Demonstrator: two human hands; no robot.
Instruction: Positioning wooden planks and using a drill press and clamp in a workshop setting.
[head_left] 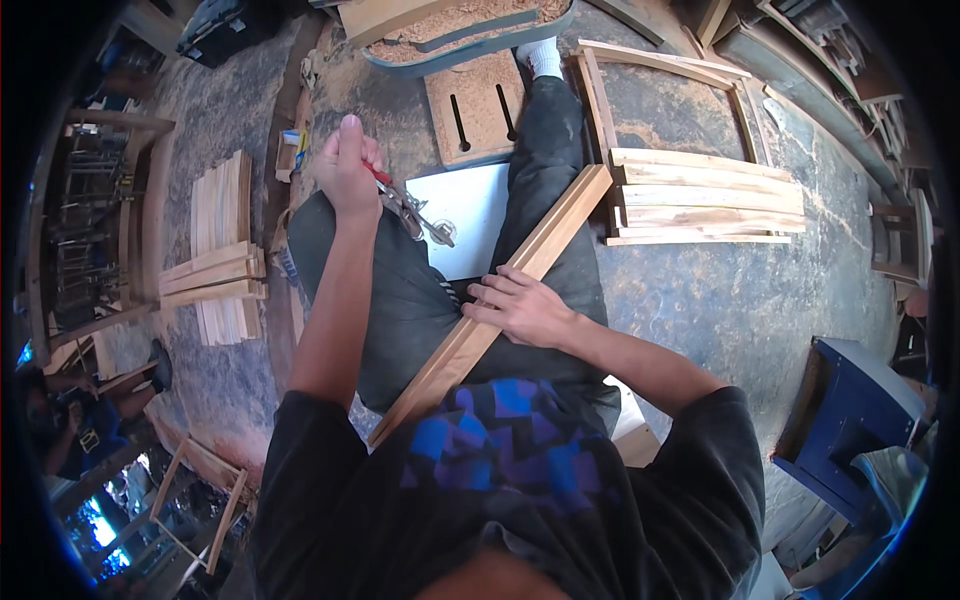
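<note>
My left hand is closed in a fist with the thumb up, around the red handle of a metal tool. Its jointed metal end reaches over a white board between my legs; I cannot tell its exact kind. A long grooved wooden strip lies slantwise across my lap, its lower end near my shirt and its upper end past my right thigh. My right hand grips the strip near its middle, fingers laid across it.
Wooden slats are stacked to the left, and more slats lie at the right beside a wooden frame. Ahead stands a sawdust-covered machine base by my foot. A blue metal box sits at the right. Another person is at far left.
</note>
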